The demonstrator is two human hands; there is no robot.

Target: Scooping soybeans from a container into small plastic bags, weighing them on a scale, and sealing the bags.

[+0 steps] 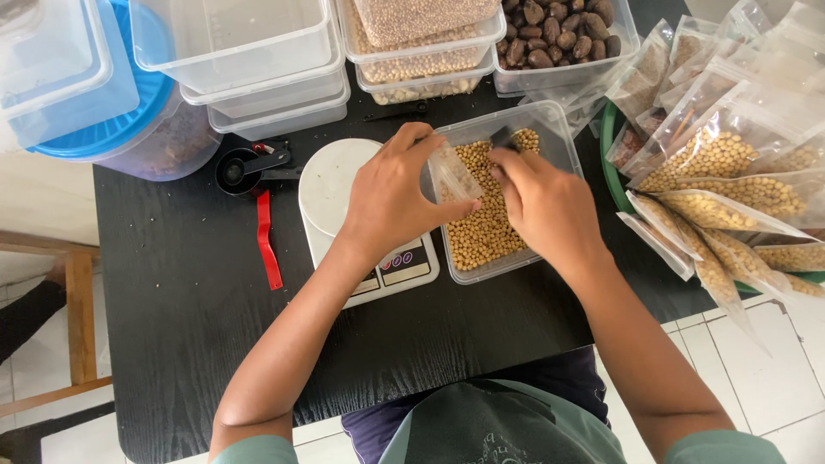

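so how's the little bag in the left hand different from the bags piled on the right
The small clear bag in the left hand looks empty, while the piled bags are filled, mostly with yellowish beans. The held bag is pinched over the open tub of beans; the piled bags lie flat and overlapping in a green basket. Both are clear plastic pouches.

Black, wood-grained table (198, 283). White round-topped scale (331, 193). Pale yellow beans (485, 228) in clear container (559, 137). Small clear pouch (453, 176). Dark scoop (503, 137). Red strip (268, 241) beside black measuring cup (239, 169). Blue lid (137, 112). Dark brown nuts (559, 30). Green basket (608, 137). Clear bags (730, 155) filled yellow.
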